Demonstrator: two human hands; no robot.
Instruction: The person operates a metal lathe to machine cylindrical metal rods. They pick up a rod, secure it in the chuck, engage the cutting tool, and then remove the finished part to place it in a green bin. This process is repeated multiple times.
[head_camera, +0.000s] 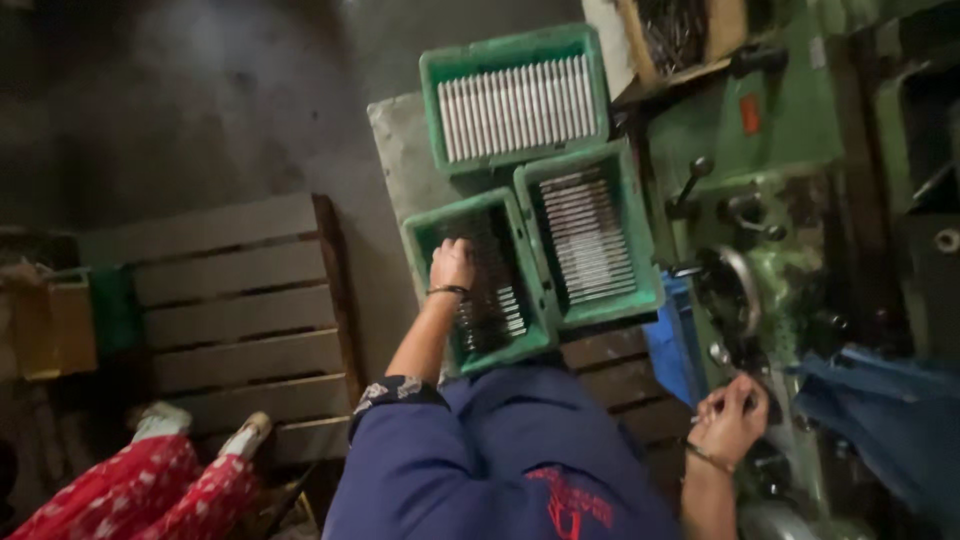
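Note:
My left hand (452, 264) reaches down into a green plastic crate (428, 232) of thin metal rods, fingers closed around some of the rods. A bangle sits on that wrist. My right hand (732, 418) is low at the right beside a green machine (770, 130), fingers curled around a thin metal rod near the machine's handwheel (738, 285). A second green crate (632, 230) of rods stands right of the first. A third crate (520, 50) behind them holds a neat row of pale rods. My blue garment fills the bottom centre.
A wooden pallet (240, 310) lies on the floor at the left. Another person's legs in red patterned cloth (150, 490) show at the bottom left. A yellow container (55, 325) stands at the far left. Blue cloth (880, 410) hangs at the right.

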